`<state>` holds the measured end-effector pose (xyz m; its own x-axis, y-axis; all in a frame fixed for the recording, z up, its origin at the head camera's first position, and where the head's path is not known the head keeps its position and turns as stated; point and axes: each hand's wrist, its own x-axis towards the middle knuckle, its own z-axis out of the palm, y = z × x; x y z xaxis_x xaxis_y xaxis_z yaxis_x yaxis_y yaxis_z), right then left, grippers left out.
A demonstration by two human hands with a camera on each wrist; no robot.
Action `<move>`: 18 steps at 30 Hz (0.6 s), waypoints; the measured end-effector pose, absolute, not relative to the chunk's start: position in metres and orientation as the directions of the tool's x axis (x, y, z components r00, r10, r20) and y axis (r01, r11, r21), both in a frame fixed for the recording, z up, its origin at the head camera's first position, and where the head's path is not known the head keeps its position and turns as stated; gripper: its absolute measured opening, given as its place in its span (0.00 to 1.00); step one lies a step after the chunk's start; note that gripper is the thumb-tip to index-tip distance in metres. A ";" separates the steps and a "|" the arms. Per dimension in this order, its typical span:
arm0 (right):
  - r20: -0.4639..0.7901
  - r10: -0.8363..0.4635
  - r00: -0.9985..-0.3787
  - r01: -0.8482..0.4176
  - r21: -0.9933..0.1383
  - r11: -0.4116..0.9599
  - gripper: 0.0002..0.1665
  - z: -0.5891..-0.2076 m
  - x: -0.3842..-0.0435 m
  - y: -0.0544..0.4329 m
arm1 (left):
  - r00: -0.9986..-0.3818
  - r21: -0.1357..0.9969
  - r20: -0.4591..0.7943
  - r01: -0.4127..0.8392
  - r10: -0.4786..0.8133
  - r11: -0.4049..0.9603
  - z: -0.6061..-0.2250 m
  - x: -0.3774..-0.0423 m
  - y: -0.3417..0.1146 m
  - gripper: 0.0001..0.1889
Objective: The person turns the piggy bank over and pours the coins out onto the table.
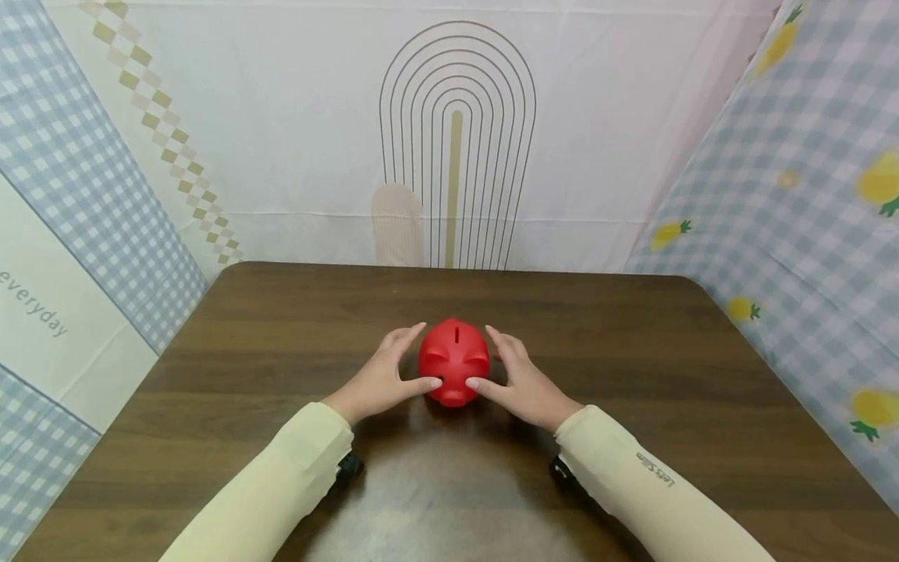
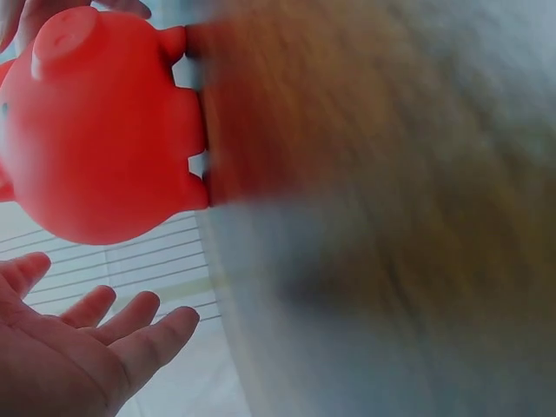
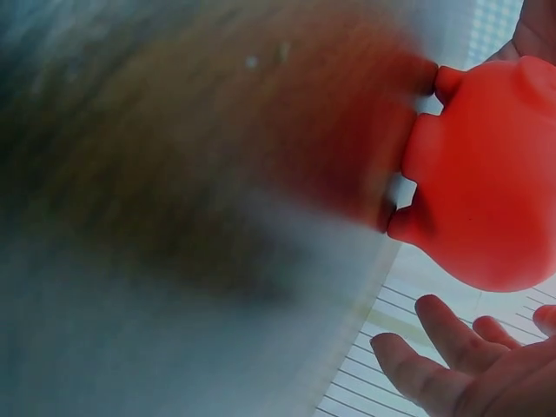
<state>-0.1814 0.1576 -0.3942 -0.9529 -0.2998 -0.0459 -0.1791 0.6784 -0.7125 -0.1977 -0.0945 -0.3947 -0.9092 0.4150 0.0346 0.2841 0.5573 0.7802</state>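
Since the piggy bank stands on its own feet on the bench, it needs no propping; my left hand and right hand flank it, fingers spread and grasping nothing, spaced probably to suit its round sides.

Cream sleeves, small dark lettering on the right one, black devices beneath both cuffs
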 end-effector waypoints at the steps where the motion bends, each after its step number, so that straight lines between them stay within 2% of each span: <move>1: -0.046 -0.299 -0.953 -0.178 -0.714 0.677 0.56 -0.395 -0.182 0.157 | -0.907 0.780 0.041 0.290 0.418 0.554 -0.395 -0.198 -0.094 0.47; 18: -0.082 -0.323 -0.943 -0.156 -0.747 0.646 0.57 -0.391 -0.185 0.147 | -0.897 0.810 -0.012 0.251 0.442 0.530 -0.394 -0.203 -0.084 0.48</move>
<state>-0.1854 0.1474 -0.3915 -0.9429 -0.3229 -0.0817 -0.1564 0.6456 -0.7475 -0.2032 -0.0836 -0.3939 -0.8969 0.4422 -0.0116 0.2510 0.5303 0.8098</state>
